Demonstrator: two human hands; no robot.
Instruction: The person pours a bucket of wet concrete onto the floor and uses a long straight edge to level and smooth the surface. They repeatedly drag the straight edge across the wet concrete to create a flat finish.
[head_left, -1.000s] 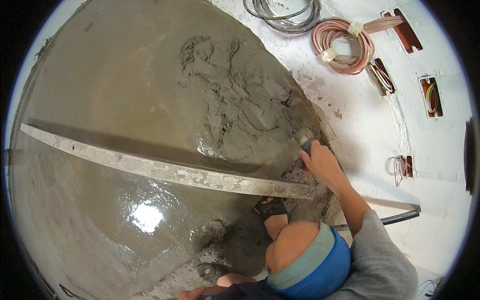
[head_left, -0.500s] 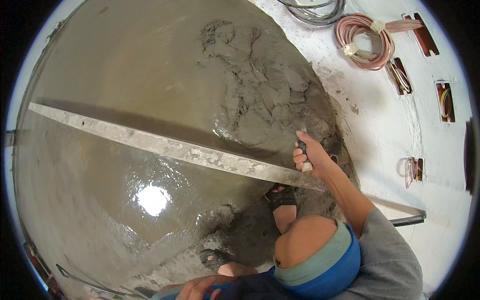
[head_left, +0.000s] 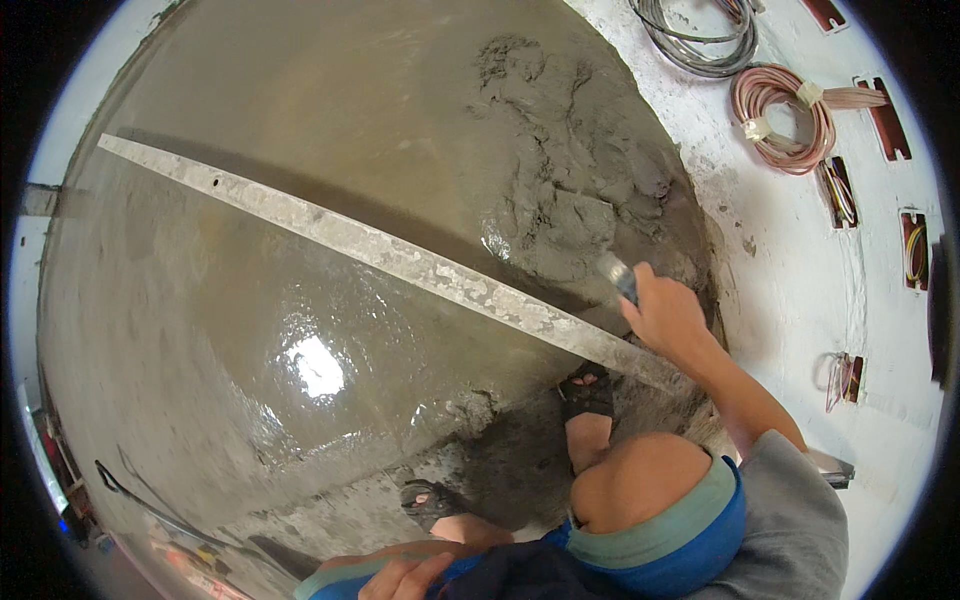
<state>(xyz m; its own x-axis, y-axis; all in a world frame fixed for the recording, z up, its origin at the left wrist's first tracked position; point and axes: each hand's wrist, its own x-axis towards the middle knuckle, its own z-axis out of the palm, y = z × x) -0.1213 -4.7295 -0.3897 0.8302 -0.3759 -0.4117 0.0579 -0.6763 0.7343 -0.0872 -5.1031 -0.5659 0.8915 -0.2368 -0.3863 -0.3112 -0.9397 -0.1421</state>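
Observation:
My right hand (head_left: 668, 312) is closed around the dark grip of a hand tool (head_left: 616, 272) with a pale, rounded end. It looks like a trowel, but I cannot make out a blade. The hand hovers near the right end of a long straightedge (head_left: 440, 281), a pale bar crusted with dried mortar. This bar lies slantwise across wet grey mortar (head_left: 400, 150) on the floor. Rough, lumpy mortar (head_left: 580, 215) is heaped just beyond the tool. At the lower edge, my left hand (head_left: 405, 577) rests with loosely bent fingers on my leg, partly cut off.
My sandalled feet (head_left: 585, 390) stand on rough floor at the mortar's near edge. Along the white wall at right hang a pinkish cable coil (head_left: 783, 120), a grey cable coil (head_left: 700, 40) and several red wall boxes with wires. A black cable (head_left: 170, 515) lies at lower left.
My view has turned, so the straightedge slants more steeply. My right hand has swivelled the tool, and its pale end now points away from me. My left hand stays on my leg.

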